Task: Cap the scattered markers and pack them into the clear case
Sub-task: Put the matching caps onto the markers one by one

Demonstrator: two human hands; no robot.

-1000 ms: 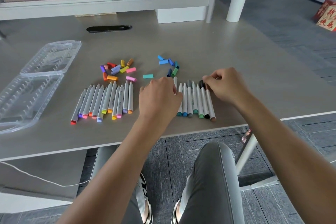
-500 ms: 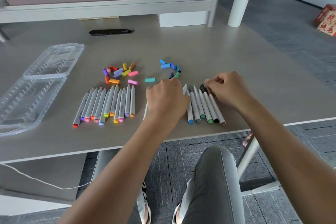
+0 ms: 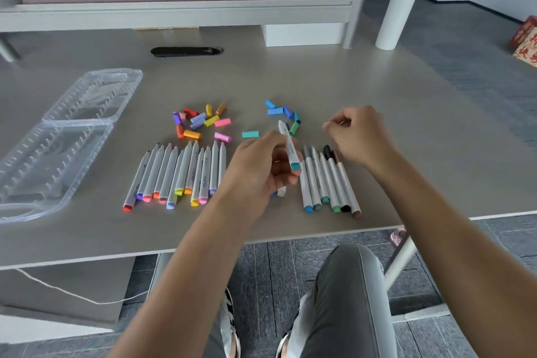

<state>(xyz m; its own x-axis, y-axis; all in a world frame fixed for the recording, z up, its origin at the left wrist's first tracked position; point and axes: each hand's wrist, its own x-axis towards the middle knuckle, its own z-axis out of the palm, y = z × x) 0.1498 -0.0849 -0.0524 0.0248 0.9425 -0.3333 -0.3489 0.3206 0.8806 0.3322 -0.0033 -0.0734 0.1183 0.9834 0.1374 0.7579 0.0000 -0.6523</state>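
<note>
My left hand [image 3: 261,166] grips a white marker with a teal end [image 3: 289,145], lifted off the table and tilted, tip pointing away. My right hand [image 3: 360,136] hovers above the right row of markers [image 3: 328,180] with curled fingers; whether it pinches anything I cannot tell. A longer row of uncapped markers [image 3: 180,174] lies to the left. Loose caps lie behind them: a warm-coloured pile [image 3: 200,122], a blue and green cluster [image 3: 284,115], and a single teal cap [image 3: 250,134]. The clear case [image 3: 58,136] lies open at the table's left.
The grey table [image 3: 406,113] has its front edge just below the marker rows. A black cable slot [image 3: 186,51] is at the back, with a white panel rail behind it. A white cylinder [image 3: 396,14] stands on the floor at the right. My knees show under the table.
My left hand has lifted the teal-ended marker out of the right row and raised it. My right hand has let go of the row and risen above it.
</note>
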